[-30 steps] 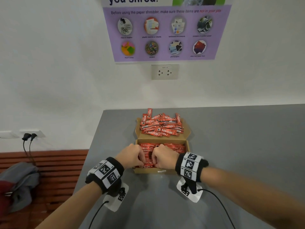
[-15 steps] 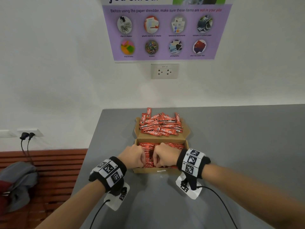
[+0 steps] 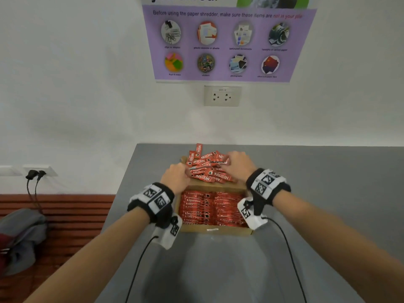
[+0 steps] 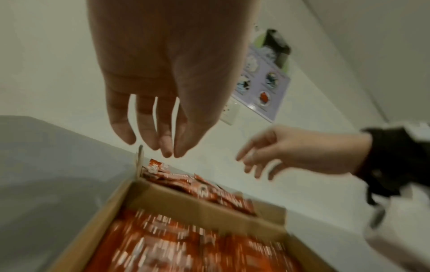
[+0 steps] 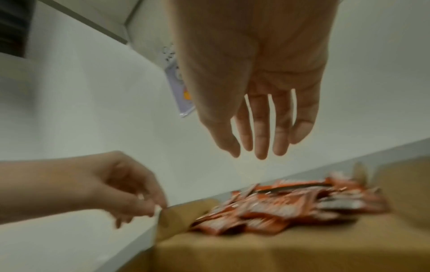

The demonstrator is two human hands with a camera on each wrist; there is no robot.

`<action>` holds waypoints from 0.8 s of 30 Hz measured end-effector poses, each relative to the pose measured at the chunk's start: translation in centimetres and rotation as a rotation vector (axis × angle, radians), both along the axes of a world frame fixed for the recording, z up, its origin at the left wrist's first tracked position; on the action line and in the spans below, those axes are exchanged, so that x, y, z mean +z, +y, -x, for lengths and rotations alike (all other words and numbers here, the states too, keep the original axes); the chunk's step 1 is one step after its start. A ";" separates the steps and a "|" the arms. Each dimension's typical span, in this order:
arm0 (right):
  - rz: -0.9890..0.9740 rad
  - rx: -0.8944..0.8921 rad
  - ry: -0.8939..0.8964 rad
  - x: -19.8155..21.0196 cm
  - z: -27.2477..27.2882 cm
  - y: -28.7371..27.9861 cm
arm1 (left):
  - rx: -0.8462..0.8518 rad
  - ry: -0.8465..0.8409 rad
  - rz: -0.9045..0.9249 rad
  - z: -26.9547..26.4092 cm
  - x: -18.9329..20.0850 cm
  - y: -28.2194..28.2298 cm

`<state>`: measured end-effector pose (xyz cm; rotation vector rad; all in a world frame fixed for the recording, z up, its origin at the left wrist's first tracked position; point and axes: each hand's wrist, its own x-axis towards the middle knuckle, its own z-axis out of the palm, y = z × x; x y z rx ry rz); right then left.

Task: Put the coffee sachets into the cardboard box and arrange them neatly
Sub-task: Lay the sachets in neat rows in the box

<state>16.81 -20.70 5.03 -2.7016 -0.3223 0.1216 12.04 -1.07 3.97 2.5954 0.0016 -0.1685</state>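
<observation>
Red coffee sachets are packed in rows inside the cardboard box on the bench, while more are heaped on its flap, over which the left hand and right hand are held with fingers loosely spread, nothing gripped.

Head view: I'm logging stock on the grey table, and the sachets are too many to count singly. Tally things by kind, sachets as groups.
Hands: 2, left hand, right hand
Cardboard box: 1
Sachet groups: 2, loose heap, packed rows
Total: 5
</observation>
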 end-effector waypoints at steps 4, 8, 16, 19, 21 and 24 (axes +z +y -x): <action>-0.068 -0.262 0.148 -0.4 -4.6 -2.9 | 0.143 0.074 0.111 -4.4 2.2 0.0; -0.064 -0.338 0.209 -1.5 -7.0 -3.4 | 0.193 0.099 0.067 -8.3 2.9 -0.8; 0.011 -0.235 0.409 -4.6 -11.0 -1.3 | 0.161 0.273 -0.069 -13.6 -0.2 -4.5; 0.129 -0.164 0.405 -5.2 -11.9 0.1 | 0.120 0.304 -0.109 -14.7 -1.4 -5.4; 0.187 -0.124 0.382 -5.5 -12.4 0.7 | 0.065 0.336 -0.157 -15.2 -1.8 -5.6; 0.278 -0.064 0.336 -5.9 -12.5 1.1 | 0.065 0.351 -0.203 -15.2 -1.9 -5.7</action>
